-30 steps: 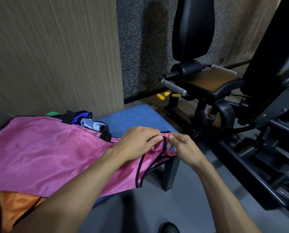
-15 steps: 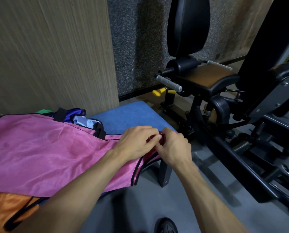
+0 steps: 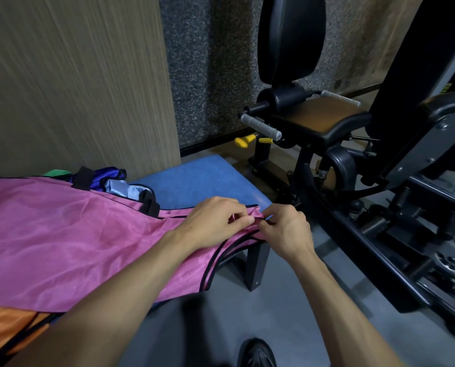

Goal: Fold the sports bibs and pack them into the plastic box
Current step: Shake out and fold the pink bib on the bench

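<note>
Pink bib (image 3: 70,234), one, lies on the blue bench (image 3: 194,178); we see left hand (image 3: 215,221) and right hand (image 3: 287,229) pinching its strap at the bench's near corner.

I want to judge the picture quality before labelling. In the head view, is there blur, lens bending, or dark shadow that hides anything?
Head view: the wood wall panel leans and bows from the wide lens; the pink bib and both hands, left hand and right hand, are fairly sharp; the gym machine is dim, its dark parts merging; the floor below the arms lies in shadow.
</note>
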The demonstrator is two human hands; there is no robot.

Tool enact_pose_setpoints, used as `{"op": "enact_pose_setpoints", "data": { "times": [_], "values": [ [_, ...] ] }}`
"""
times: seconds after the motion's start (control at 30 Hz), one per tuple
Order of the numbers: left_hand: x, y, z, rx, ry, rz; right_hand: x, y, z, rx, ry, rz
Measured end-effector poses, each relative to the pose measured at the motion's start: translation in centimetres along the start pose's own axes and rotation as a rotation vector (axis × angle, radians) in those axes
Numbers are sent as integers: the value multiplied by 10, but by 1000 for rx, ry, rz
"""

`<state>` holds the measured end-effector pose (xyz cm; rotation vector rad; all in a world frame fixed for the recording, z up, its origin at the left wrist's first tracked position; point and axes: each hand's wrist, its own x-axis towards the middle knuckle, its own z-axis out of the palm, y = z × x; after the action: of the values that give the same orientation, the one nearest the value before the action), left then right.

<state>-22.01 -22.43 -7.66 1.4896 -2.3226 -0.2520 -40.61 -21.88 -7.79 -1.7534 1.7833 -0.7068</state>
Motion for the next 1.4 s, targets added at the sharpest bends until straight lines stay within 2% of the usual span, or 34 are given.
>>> {"op": "enact_pose_setpoints", "data": {
  "times": [0.1,0.2,0.27,0.43,0.57,0.73,0.87,1.03,1.07,1.17,1.3,1.4],
  "values": [
    [3,-6,8,-51,8,-50,4,15,-1,246,-147,37],
    [14,-16,15,-25,73,-118,6,25,-1,298,-237,95],
    [26,-19,20,-28,38,-163,6,26,0,313,-259,116],
    [53,-11,38,-28,-31,-185,8,25,4,319,-241,144],
    [58,-5,50,7,0,-152,8,25,6,319,-217,147],
    [62,-14,55,-9,86,-215,7,27,7,295,-183,163],
    [63,-16,57,5,93,-199,9,34,8,160,-196,153],
    [63,-17,59,6,137,-171,13,43,2,45,-305,145],
    [63,-17,59,0,154,-161,16,45,1,37,-280,151],
    [61,-19,60,4,171,-125,25,43,0,180,-160,226],
    [56,-19,65,23,162,-115,26,31,22,244,-240,290],
    [50,-18,58,24,171,-97,28,29,32,232,-198,299]
  ]
}}
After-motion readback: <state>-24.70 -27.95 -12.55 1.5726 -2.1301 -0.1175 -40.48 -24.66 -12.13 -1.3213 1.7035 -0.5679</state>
